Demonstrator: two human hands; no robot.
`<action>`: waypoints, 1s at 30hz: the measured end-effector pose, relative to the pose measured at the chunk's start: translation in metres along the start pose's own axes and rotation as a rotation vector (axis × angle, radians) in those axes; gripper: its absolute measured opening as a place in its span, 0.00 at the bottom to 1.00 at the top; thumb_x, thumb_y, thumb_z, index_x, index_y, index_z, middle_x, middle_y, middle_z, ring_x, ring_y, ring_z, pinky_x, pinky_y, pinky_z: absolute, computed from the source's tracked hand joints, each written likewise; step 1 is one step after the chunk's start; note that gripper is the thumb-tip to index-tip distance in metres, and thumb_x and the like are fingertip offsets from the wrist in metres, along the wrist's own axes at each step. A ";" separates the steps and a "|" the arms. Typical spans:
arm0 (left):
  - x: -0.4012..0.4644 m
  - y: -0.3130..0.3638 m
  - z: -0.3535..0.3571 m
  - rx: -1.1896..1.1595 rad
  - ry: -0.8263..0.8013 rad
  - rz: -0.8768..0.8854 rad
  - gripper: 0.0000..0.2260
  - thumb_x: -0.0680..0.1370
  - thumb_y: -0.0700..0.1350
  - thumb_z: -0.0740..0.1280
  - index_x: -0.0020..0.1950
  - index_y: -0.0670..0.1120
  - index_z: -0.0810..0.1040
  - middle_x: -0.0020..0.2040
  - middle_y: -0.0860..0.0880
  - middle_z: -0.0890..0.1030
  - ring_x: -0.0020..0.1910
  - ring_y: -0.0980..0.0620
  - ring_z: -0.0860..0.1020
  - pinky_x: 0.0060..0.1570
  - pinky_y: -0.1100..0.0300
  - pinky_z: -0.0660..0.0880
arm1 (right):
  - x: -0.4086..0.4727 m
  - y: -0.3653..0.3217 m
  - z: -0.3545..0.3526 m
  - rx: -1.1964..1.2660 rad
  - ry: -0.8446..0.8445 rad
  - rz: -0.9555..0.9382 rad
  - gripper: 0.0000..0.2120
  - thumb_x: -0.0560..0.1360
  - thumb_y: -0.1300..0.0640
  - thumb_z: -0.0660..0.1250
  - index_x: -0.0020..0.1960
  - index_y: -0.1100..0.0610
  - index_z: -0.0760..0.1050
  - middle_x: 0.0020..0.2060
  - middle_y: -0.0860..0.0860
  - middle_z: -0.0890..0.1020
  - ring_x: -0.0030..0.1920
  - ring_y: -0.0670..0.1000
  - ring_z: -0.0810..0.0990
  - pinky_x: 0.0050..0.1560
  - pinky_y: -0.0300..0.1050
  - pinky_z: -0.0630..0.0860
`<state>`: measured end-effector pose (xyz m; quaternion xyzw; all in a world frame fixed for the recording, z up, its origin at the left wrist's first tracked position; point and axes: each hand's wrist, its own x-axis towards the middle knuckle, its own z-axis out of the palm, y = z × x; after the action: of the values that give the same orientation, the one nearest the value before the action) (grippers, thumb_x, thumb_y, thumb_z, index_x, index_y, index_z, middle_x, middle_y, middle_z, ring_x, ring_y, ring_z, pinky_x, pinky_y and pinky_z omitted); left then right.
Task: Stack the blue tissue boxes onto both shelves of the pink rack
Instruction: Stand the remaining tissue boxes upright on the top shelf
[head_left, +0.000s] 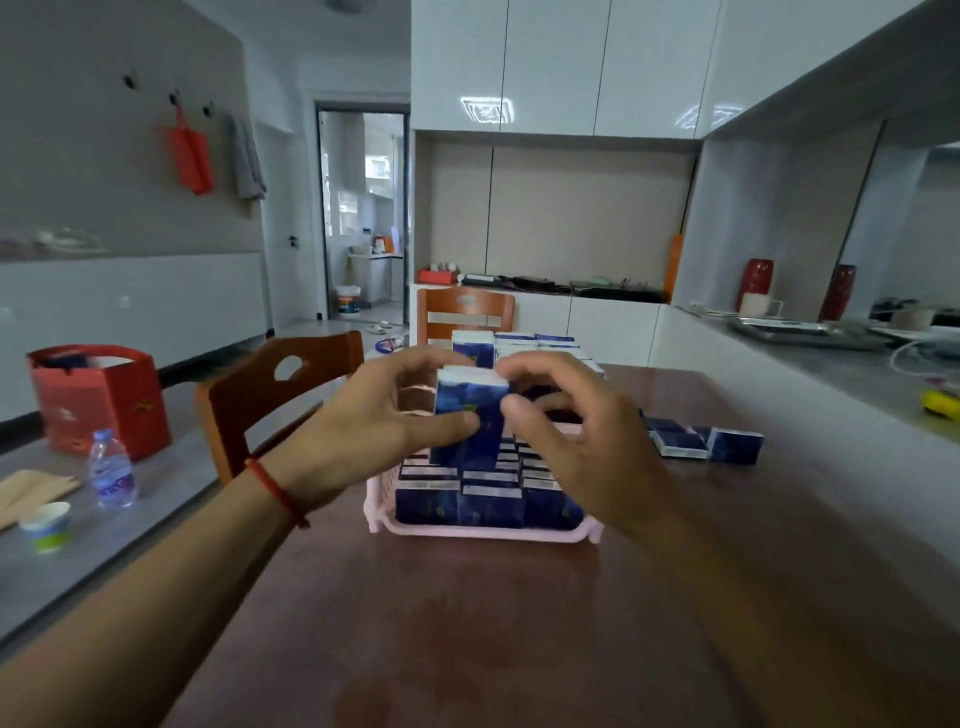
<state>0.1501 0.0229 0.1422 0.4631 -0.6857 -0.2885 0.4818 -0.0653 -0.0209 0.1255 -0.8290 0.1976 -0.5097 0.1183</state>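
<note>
Left hand (384, 415), right hand (566, 436) grip tissue box (470, 415) between them.

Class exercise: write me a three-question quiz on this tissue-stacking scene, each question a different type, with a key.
1. True or false: both hands grip the raised blue tissue box.
2. Where do the spare tissue boxes lie? A) table, right of the pink rack B) on the chair
3. Fill in: the left hand has a red ____ at the wrist.

Key: 1 true; 2 A; 3 string bracelet. The right hand pinches the box's right edge.
</note>
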 end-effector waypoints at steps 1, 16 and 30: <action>0.010 0.001 -0.006 0.027 0.044 0.008 0.17 0.74 0.42 0.76 0.61 0.53 0.80 0.58 0.50 0.84 0.59 0.51 0.82 0.57 0.48 0.81 | 0.004 0.002 -0.001 0.019 0.064 0.012 0.11 0.80 0.54 0.64 0.61 0.54 0.77 0.53 0.48 0.81 0.54 0.48 0.82 0.50 0.44 0.81; 0.113 -0.020 -0.015 0.342 -0.020 -0.286 0.21 0.76 0.38 0.73 0.67 0.45 0.72 0.53 0.48 0.78 0.50 0.48 0.79 0.45 0.57 0.81 | -0.030 0.075 -0.019 -0.248 0.367 0.123 0.09 0.78 0.57 0.60 0.54 0.56 0.78 0.51 0.48 0.80 0.50 0.41 0.77 0.45 0.31 0.75; 0.126 -0.029 0.002 0.557 -0.017 -0.332 0.36 0.65 0.38 0.81 0.69 0.47 0.69 0.63 0.46 0.79 0.62 0.43 0.78 0.64 0.45 0.77 | -0.014 0.103 -0.008 -0.269 0.534 0.073 0.14 0.76 0.56 0.60 0.57 0.62 0.75 0.56 0.55 0.76 0.58 0.50 0.73 0.57 0.32 0.71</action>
<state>0.1448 -0.1036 0.1666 0.6803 -0.6573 -0.1686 0.2771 -0.0996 -0.1063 0.0777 -0.6663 0.3169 -0.6743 -0.0304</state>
